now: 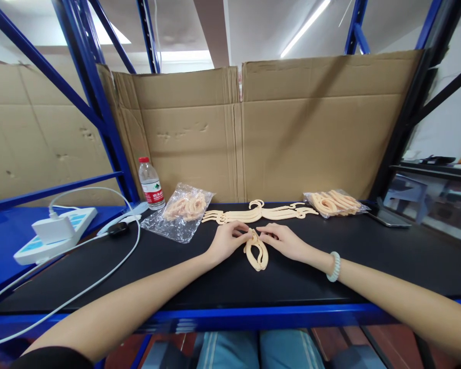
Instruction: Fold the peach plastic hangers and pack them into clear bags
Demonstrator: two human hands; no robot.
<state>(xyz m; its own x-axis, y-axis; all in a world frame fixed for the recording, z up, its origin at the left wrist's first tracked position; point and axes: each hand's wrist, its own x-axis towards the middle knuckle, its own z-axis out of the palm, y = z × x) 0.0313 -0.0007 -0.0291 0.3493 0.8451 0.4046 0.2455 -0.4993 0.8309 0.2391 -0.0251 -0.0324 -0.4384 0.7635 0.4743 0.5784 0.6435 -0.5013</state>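
Note:
My left hand (227,240) and my right hand (284,240) meet at the middle of the black bench top (388,256). Both pinch the upper end of a small peach plastic loop piece (256,252) that lies flat between them. Just behind the hands lies a row of peach plastic hangers (257,212), stacked flat. A white bead bracelet (334,266) sits on my right wrist.
A clear bag of peach parts (182,211) lies left of the hangers, another bag (335,203) to the right. A water bottle (151,183), a white power strip (56,233) with cables, a phone (388,218), cardboard backing (292,128) and blue rack posts (96,102) surround the bench.

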